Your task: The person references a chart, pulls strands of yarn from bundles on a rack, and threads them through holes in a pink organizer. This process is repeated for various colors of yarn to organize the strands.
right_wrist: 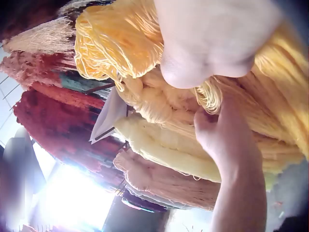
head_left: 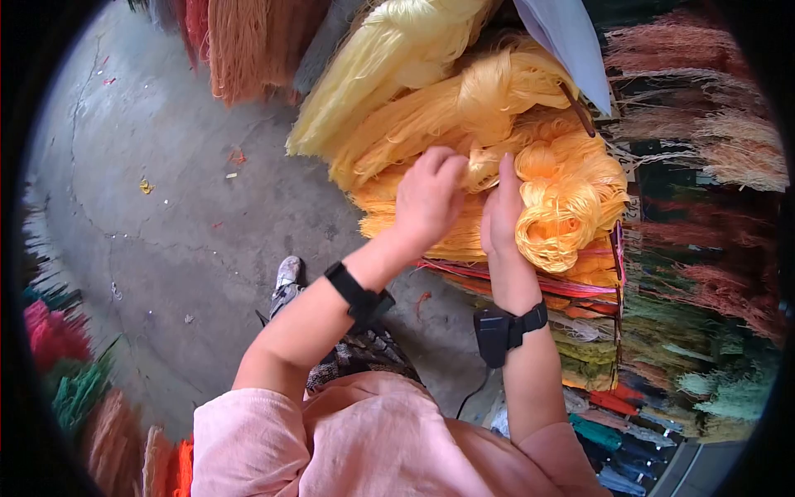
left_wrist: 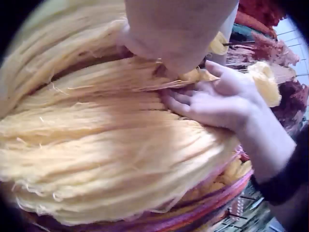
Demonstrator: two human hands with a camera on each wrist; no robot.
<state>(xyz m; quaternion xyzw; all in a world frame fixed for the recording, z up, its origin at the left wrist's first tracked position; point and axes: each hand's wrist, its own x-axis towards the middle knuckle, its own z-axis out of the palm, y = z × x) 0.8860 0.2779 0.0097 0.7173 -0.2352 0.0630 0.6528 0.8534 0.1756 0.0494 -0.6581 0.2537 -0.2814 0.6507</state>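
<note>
A thick skein of golden-yellow yarn (head_left: 464,95) hangs sideways in front of the person, its strands spreading toward the left. The left hand (head_left: 431,197) curls its fingers over it and pinches a small looped bundle of strands (right_wrist: 209,97), seen in the right wrist view. Opposite it, the right hand (head_left: 503,214) stands with palm turned inward and fingers mostly straight, touching the strands; in the left wrist view its fingers (left_wrist: 181,102) slip in among the yarn. Beside the right hand bulges a coiled, knotted end of orange-yellow yarn (head_left: 563,207).
A pale yellow skein (head_left: 389,62) hangs beyond, next to a white sheet (head_left: 571,50). Pink and red yarn (head_left: 538,282) lies below the yellow layers. Racks of reddish and green skeins (head_left: 704,224) line the right side. Concrete floor (head_left: 166,224) with scraps spreads at left.
</note>
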